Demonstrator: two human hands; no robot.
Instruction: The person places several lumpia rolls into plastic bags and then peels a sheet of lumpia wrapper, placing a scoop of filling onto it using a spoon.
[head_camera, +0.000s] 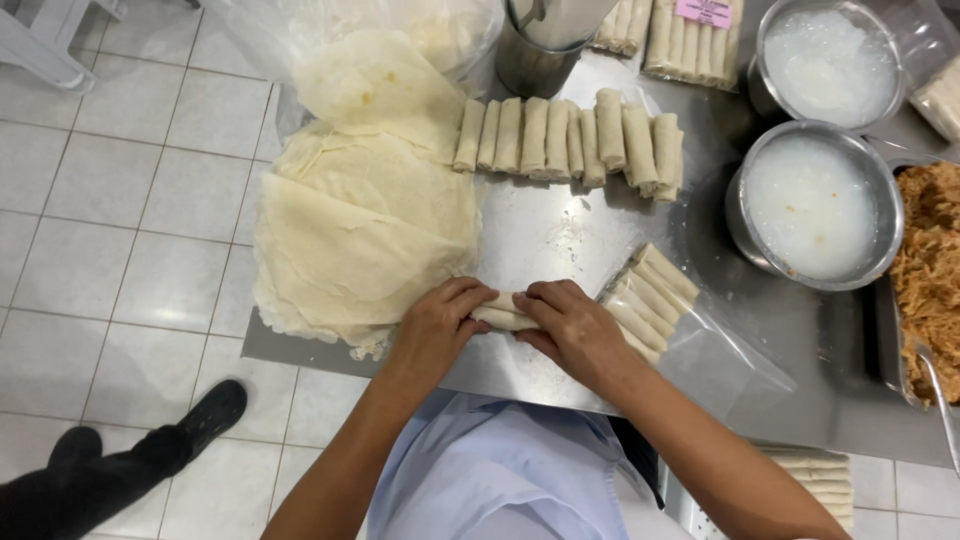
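My left hand (438, 325) and my right hand (572, 330) both grip one pale spring roll (503, 312) lying on the steel table (545, 235) near its front edge. The fingers curl over the roll from both ends, so only its middle shows. A stack of thin round wrappers (365, 235) lies just left of my left hand. A clear bag holding several finished rolls (648, 298) sits right beside my right hand.
A row of several finished rolls (570, 138) lies at mid table. Two metal bowls of white paste (812, 205) (828, 55) and a tray of shredded brown filling (928, 265) stand right. A steel container (535, 55) stands behind. Another person's black shoes (205, 412) are on the tiled floor at left.
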